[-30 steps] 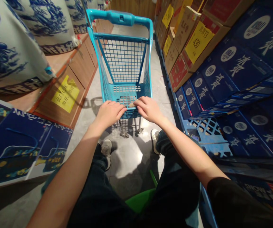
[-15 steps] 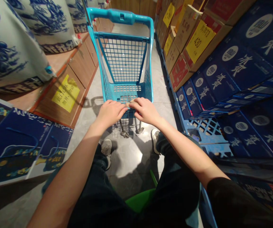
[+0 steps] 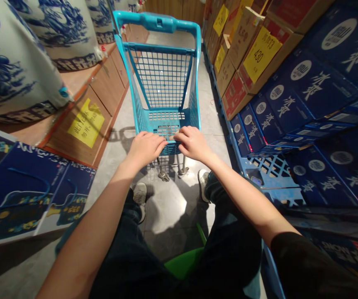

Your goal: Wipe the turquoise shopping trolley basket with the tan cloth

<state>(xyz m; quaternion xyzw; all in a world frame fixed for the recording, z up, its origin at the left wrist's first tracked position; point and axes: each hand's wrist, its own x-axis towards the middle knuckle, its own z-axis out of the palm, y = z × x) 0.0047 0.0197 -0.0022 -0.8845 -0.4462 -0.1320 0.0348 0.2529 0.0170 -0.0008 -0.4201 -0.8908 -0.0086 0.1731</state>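
Observation:
A light-blue plastic shopping cart (image 3: 158, 23) stands in front of me on the tiled floor, its handle on the far side and its basket holding nothing that I can see. Fingers of my left hand (image 3: 146, 148) curl over the left part of the basket's near rim. On the right part of that rim rests my right hand (image 3: 193, 144), its fingers bent over the edge. A small gap lies between the two hands. Under the rim, metal legs with casters show.
Navy beer cartons (image 3: 291, 95) are stacked on a blue plastic pallet (image 3: 269, 176) at right, with brown boxes (image 3: 225, 79) beyond. White-and-blue jars (image 3: 57, 29) stand on a wooden cabinet (image 3: 107, 83) at left, near blue gift bags (image 3: 26, 178). Something green (image 3: 185, 261) lies below me.
My right hand has shifted slightly to the right along the rim, widening the gap between my hands. The cart and my left hand look almost unmoved.

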